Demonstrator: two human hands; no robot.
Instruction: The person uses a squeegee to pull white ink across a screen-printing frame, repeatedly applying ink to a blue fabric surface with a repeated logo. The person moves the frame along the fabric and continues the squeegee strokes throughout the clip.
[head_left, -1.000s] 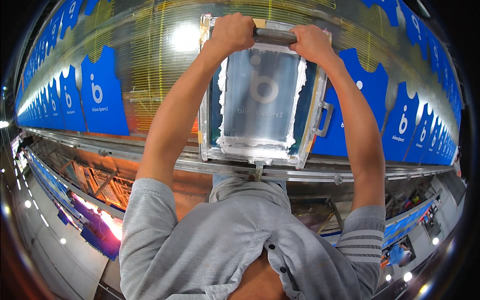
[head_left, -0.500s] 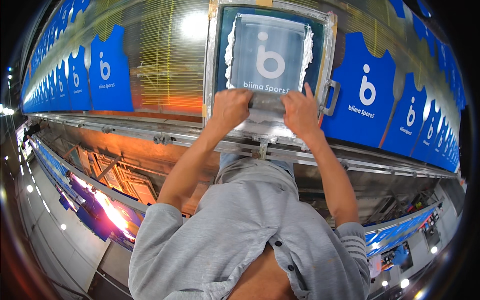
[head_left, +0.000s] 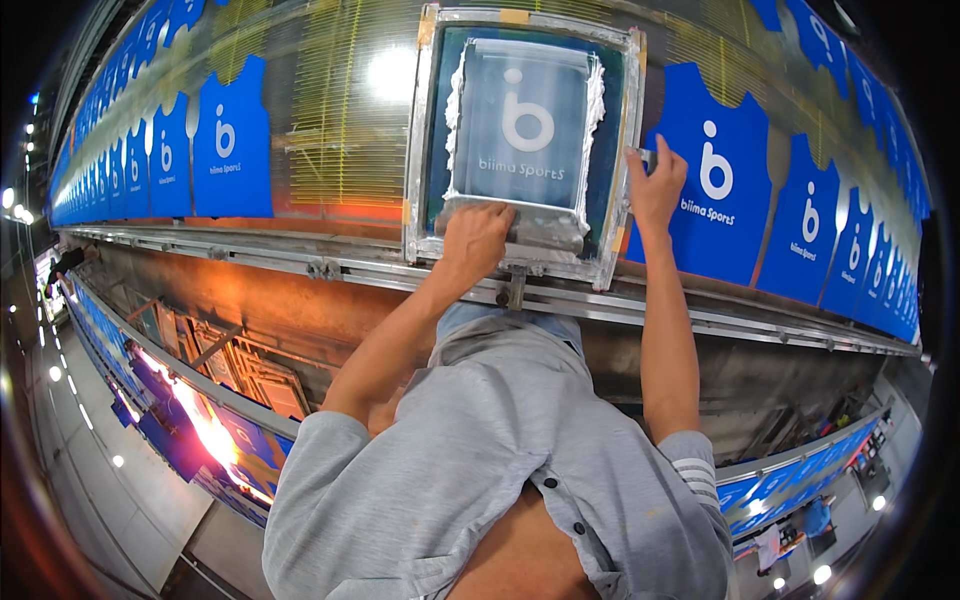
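In front of me a metal-edged printing screen (head_left: 420, 130) lies on the long table, with white ink ridges (head_left: 597, 95) along both sides of its mesh. My left hand (head_left: 478, 238) is closed over a wide flat squeegee (head_left: 548, 232), which rests at the near end of the mesh behind a line of white ink. At the screen's right side my right hand (head_left: 657, 190) has its thumb and fingers curled round the frame's handle (head_left: 648, 157), mostly hidden by them. A printed blue shirt panel (head_left: 722, 165) lies just beyond that hand.
More blue panels with white prints run along the table to the left (head_left: 233, 140) and right (head_left: 808, 215). A metal rail (head_left: 380, 266) borders the near edge. Wooden frames (head_left: 262, 370) stand below, by a glowing light (head_left: 215, 430) at lower left.
My right hand has left the squeegee and moved right to the screen's handle. My left hand remains on the squeegee, which sits nearer the screen's near end.
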